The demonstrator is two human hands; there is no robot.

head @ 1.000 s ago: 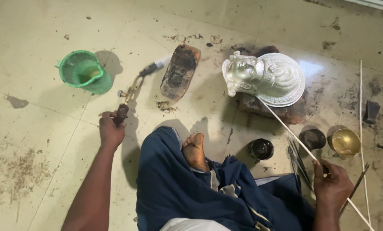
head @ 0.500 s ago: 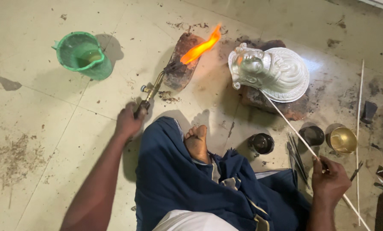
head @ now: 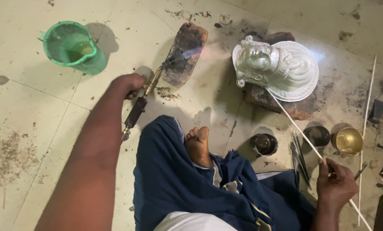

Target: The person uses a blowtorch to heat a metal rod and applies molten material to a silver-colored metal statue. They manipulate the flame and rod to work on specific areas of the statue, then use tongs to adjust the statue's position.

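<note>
I see my left hand (head: 129,84) at centre left of the frame, fingers closed around the torch (head: 145,99), which it holds by the brass neck above the dark handle. The torch runs diagonally from lower left to upper right, and its nozzle sits over the lower end of the brick (head: 185,53) at upper centre. A small bluish flame (head: 192,53) shows at the nozzle, lying over the brick's charred face. My right hand (head: 336,186) is at lower right, fingers pinched on a thin white rod (head: 295,125). The rod slants up and left from that hand, and its far tip touches the lower edge of the silver mask (head: 276,68) at upper right. The mask rests face up on a dark stone slab (head: 285,102), tilted slightly to the left. Between mask and right hand I note a dark pot (head: 264,144), a second dark cup (head: 317,136) and a brass bowl (head: 348,140), all standing on the floor (head: 24,107). Thin metal tools (head: 299,158) lie just left of the right hand. A second white rod (head: 366,128) lies along the right edge. A green jug (head: 74,47) stands at upper left, well apart from the torch. My bare foot (head: 198,143) rests on blue cloth (head: 174,184) at lower centre.
</note>
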